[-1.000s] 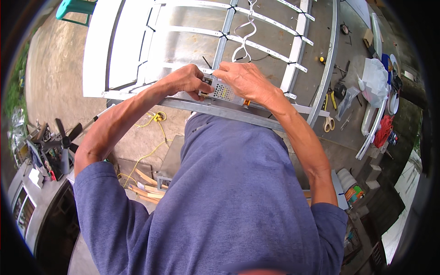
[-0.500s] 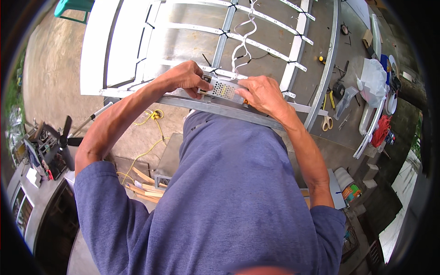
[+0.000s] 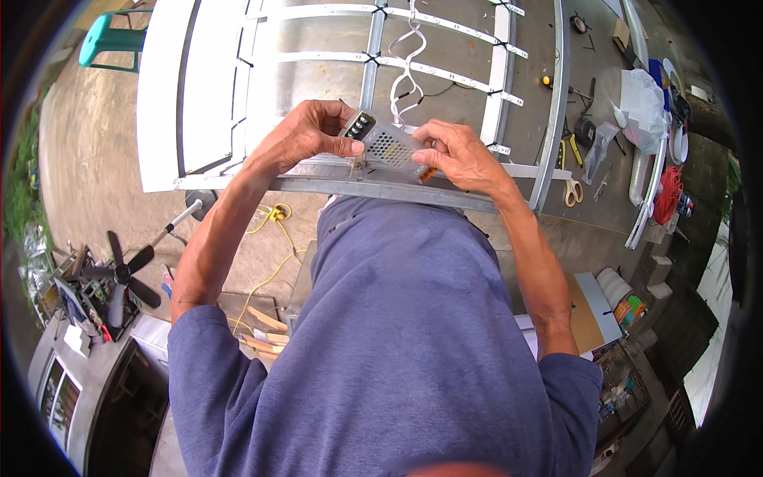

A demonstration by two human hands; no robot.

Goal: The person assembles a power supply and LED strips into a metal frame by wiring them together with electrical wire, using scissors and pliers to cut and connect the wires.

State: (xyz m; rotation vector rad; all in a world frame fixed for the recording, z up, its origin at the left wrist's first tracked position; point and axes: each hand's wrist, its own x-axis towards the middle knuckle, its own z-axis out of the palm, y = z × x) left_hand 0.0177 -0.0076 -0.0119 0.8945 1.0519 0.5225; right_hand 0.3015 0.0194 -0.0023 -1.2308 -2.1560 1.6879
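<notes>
A small silver power supply with a perforated case is held between my two hands, above the near rail of a metal frame. My left hand pinches its left end, thumb in front, beside the dark screw terminals. At the right end my right hand grips it with thumb and fingers, near an orange label. The unit is tilted, terminals up to the left. White wires hang down behind it. White LED strips cross the frame, tied with black cable ties.
Scissors, yellow-handled pliers, a tape measure and a clear plastic bag lie to the right, with red wire beyond. A black fan, yellow cord and green stool are on the left.
Both hands have raised and tilted the power supply, turning its terminal end up and more into view. My left forearm has swung inward. The whole view has shifted slightly.
</notes>
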